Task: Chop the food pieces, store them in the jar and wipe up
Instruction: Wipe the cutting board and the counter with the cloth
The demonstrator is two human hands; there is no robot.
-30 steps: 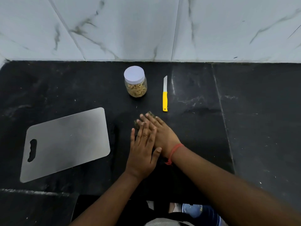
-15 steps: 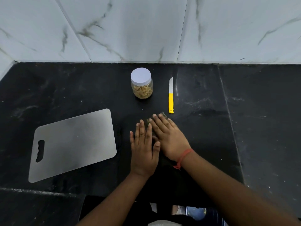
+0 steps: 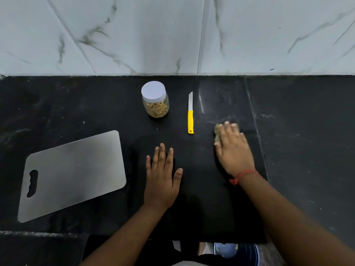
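Head view shows the right hand (image 3: 233,148) pressing flat fingers (image 3: 227,129) on a soft, likely squashy scrub sponge (image 3: 217,133) right of the knife (image 3: 190,114), left hand (image 3: 162,175) spread flat on the worktop (image 3: 297,150).

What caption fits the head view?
Right hand wipes counter with sponge; left hand rests flat.
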